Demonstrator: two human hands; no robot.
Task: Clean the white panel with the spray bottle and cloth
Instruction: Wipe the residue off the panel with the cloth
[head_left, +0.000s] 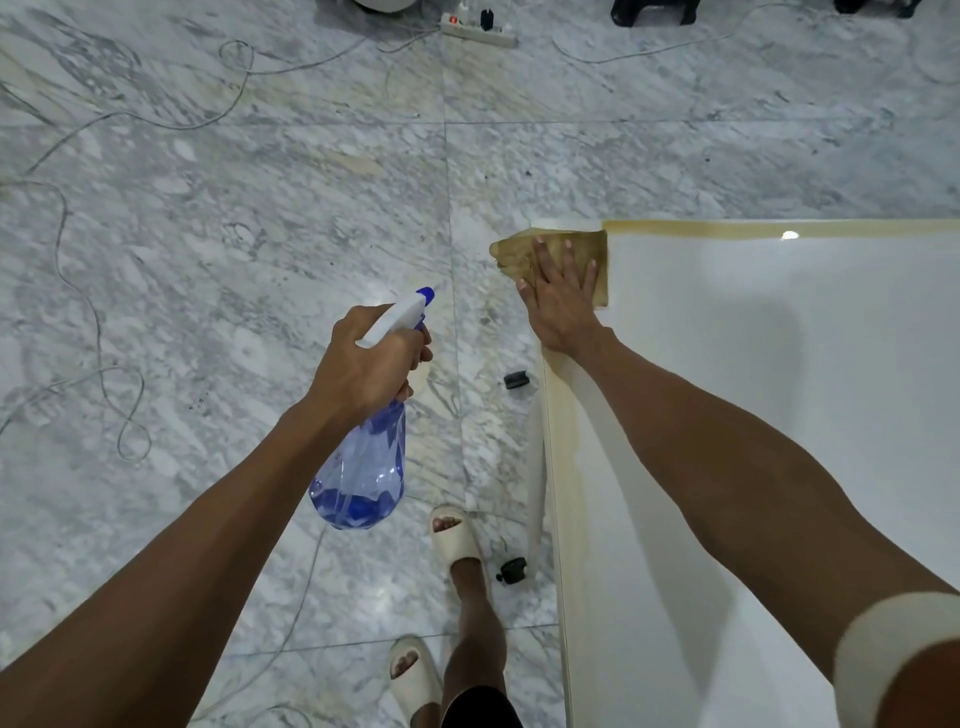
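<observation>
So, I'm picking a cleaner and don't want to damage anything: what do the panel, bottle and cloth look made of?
Panel: smooth, glossy white, likely laminate or coated board; it mirrors a lamp glare, with yellowish staining along its edges. Bottle: clear blue-tinted plastic, see-through with creased highlights, white trigger head. Cloth: thin, soft tan fabric, wrinkled under the right hand; exact fibre unclear.

A grey-veined marble floor (260, 234) carries the white panel (753, 415) at the right. Thin cables (98, 332) loop across its left side, a power strip (478, 30) lies far off, and two small black pieces (516, 380) sit beside the panel's left edge.
</observation>
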